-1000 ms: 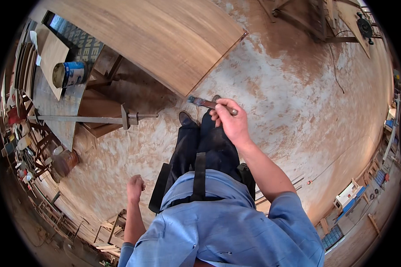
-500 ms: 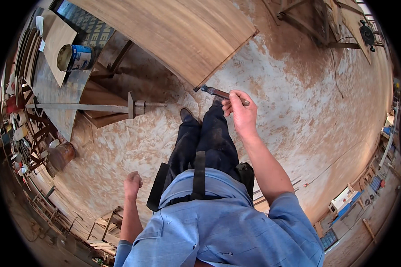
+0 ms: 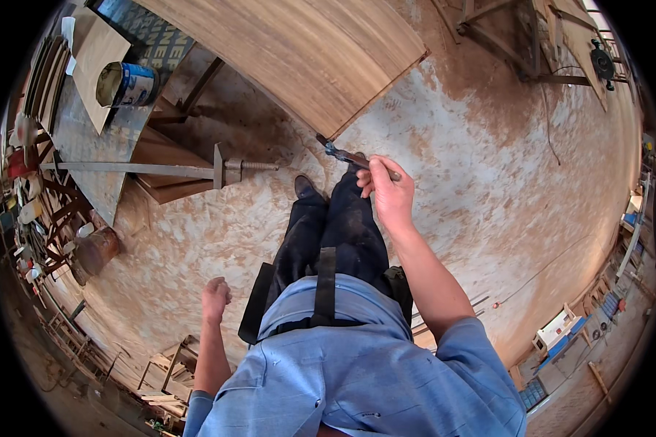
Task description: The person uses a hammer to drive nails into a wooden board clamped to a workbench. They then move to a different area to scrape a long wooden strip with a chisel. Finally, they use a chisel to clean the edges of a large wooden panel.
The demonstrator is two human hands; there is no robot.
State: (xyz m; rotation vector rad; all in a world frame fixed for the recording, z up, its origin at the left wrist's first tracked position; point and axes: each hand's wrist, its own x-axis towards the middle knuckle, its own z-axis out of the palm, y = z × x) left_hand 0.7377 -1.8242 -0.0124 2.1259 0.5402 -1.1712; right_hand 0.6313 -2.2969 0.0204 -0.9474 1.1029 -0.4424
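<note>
My right hand (image 3: 390, 191) is closed around the handle of a paintbrush (image 3: 353, 157). The brush points away to the left, its dark bristles at the near corner of a large wooden panel (image 3: 299, 65). From this view, the bristles seem to meet the panel's edge, though contact is hard to confirm. My left hand (image 3: 215, 299) hangs at my left side, fingers curled in a loose fist, with no object showing in it.
An open tin can (image 3: 137, 85) stands on a board at the far left. A long metal bar clamp (image 3: 138, 168) juts toward the middle, above wooden boards (image 3: 164, 154). A rusty bucket (image 3: 98, 251) sits on the floor at left. A wooden frame (image 3: 499, 44) stands far right.
My right hand has shifted slightly left and nearer to me, and the brush has tilted so its bristles point farther away along the panel's corner. My left hand stays at my side.
</note>
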